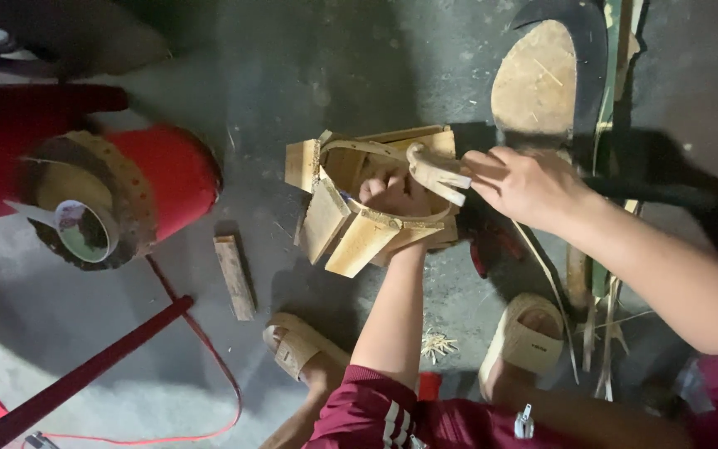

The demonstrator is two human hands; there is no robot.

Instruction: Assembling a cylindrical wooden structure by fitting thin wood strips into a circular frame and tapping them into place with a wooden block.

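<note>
Head view shows our left hand (394,193) tucked inside a small bamboo-slat basket (359,224) above the floor (309,75), fingers curled on its rim. Our right hand (525,185) grips a bamboo peg (440,173) at the rim.

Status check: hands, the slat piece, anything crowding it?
Left hand inside the wooden slat ring. Right hand grips a wooden piece at its rim. Loose slat lies apart.

Left hand (394,193) inside a ring of wooden staves (357,218) bound by a bamboo hoop (392,218), right hand (527,185) gripping a wooden peg (438,173), tape roll (85,229) on red stool (168,170), loose wood strip (234,276) on concrete floor (309,66)
</note>
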